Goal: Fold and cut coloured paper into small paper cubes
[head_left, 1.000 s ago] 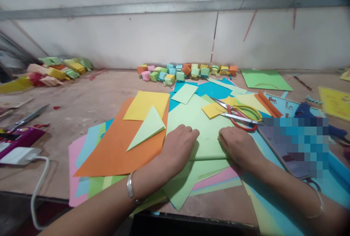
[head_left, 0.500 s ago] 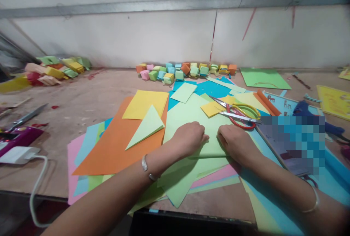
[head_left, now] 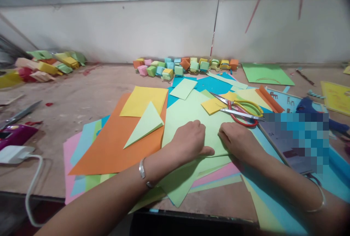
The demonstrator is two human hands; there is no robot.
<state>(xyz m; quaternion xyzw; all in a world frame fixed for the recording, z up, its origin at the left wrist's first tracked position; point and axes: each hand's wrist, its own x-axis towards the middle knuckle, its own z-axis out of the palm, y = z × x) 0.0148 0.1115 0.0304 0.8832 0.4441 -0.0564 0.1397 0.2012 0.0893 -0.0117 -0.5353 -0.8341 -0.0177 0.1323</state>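
A folded light green sheet of paper lies in front of me, its fold running along the near edge. My left hand rests on it with curled fingers, the thumb stretched along the fold. My right hand is closed at the sheet's right side, fingers bent down onto the paper; their tips are hidden. Just beyond the right hand are scissors with red and yellow handles, blades parted, over small yellow paper pieces. Left of my left hand, a pale green folded triangle sits on orange paper.
Several small folded paper blocks line the wall, with another heap at the far left. A yellow sheet overlaps the orange one. To the right are a booklet and a dark blue tool; a white charger lies left.
My left thumb has stretched out to the right along the fold, away from the curled fingers. The right hand stays nearly in place. The view has tilted slightly down.
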